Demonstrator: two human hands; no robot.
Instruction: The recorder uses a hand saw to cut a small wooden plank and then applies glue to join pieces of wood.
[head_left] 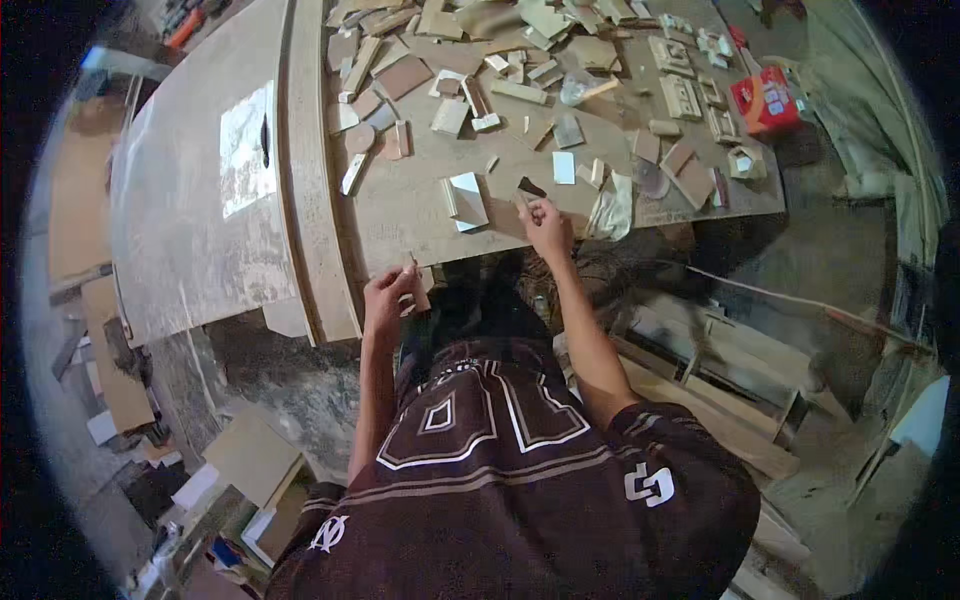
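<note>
At the table's near edge, my left hand (388,296) is closed on a small flat wooden piece (421,292), which shows beside the fingers. My right hand (548,228) is over the table front, its fingers pinched together. At those fingertips is a small dark piece (532,187); its kind is too small to make out. Between and beyond the hands lies a wooden block with a white sheet (467,200). A small white card (564,168) is just past my right hand, and a pale crumpled cloth or bag (610,208) lies to its right.
Many wood offcuts (405,76) cover the far part of the worktable (390,225). Carved wooden blocks (680,97) and a red packet (767,100) are at the far right. A long raised wooden strip (318,180) runs along the left. Boards (250,455) are stacked low at left.
</note>
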